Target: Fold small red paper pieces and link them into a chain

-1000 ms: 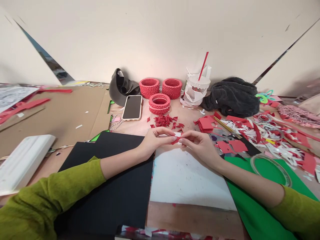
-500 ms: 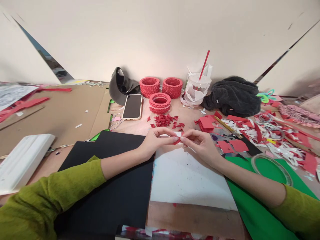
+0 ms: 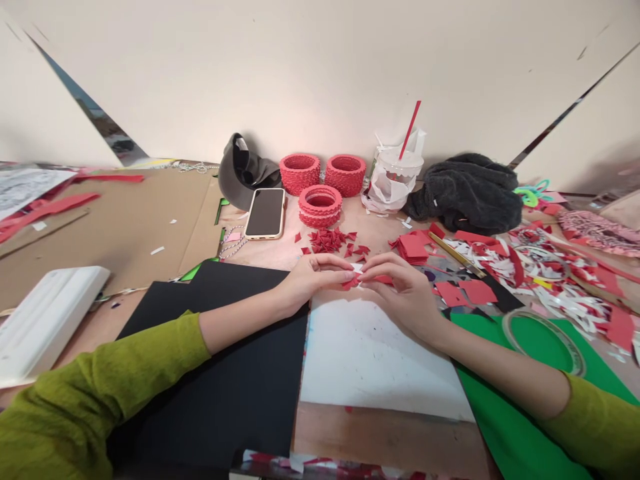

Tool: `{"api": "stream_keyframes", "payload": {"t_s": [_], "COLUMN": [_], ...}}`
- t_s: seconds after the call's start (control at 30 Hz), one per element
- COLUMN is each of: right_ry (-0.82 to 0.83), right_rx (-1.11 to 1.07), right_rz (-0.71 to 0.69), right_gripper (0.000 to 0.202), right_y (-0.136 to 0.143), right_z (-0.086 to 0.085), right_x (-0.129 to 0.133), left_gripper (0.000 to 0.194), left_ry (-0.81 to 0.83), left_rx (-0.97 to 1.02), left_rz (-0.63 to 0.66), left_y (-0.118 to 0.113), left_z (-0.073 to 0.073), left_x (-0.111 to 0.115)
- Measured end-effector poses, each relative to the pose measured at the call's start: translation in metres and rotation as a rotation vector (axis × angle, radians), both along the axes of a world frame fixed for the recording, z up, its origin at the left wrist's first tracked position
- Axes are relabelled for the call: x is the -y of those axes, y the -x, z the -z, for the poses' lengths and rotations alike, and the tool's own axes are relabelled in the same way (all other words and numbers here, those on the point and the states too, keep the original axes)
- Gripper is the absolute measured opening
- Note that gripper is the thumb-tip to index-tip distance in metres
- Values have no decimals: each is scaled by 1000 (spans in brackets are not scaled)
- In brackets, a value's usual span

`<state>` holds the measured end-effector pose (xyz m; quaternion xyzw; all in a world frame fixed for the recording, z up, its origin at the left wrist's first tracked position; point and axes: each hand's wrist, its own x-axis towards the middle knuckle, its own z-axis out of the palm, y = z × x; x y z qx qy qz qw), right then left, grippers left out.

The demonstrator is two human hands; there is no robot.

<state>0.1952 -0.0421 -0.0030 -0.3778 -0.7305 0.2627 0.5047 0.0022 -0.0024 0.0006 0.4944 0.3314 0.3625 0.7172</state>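
Observation:
Between my two hands is a small piece of red paper (image 3: 351,283) with a white side showing. My left hand (image 3: 320,279) pinches it from the left, and the fingertips of my right hand (image 3: 400,288) close on it from the right. Its exact folds are hidden by the fingers. Below lies a white sheet (image 3: 375,360). Just beyond my hands is a pile of small folded red paper triangles (image 3: 329,241). A stack of red paper squares (image 3: 413,247) sits beyond my right hand.
Red paper rings (image 3: 320,207) stand at the back beside a phone (image 3: 265,213), a cap (image 3: 235,175), a bagged cup with a straw (image 3: 395,172) and dark cloth (image 3: 467,193). Paper scraps (image 3: 565,273) and a tape roll (image 3: 544,337) lie right. Black card (image 3: 220,373) is left.
My right hand's fingers have shifted over the red paper, with more red showing beneath them. My left hand has stayed nearly in place, still pinching.

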Motion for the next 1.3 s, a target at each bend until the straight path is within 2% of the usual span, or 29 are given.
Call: {"api": "stream_keyframes", "payload": {"t_s": [0.13, 0.33, 0.5, 0.63, 0.83, 1.13, 1.3], "right_ry": [24, 103, 183, 234, 320, 270, 270], "right_rx": [93, 131, 48, -52, -102, 57, 65], "right_rz": [42, 40, 53, 64, 41, 84, 83], "right_gripper": [12, 12, 1, 13, 11, 13, 16], "right_y": [1, 2, 3, 3, 3, 4, 4], "right_z": [-4, -6, -2, -2, -6, -1, -1], "right_x": [1, 2, 3, 5, 3, 3, 3], "left_gripper": [23, 21, 19, 23, 25, 21, 17], "left_ry": [-42, -145, -206, -223, -181, -197, -222], "left_rx": [-51, -101, -81, -70, -63, -81, -102], "left_rz": [9, -47, -28, -12, -42, -25, -4], "left_y": [0, -2, -3, -3, -2, -4, -4], "left_z": [0, 1, 1, 3, 3, 1, -1], "left_x": [1, 5, 8, 8, 6, 9, 8]}}
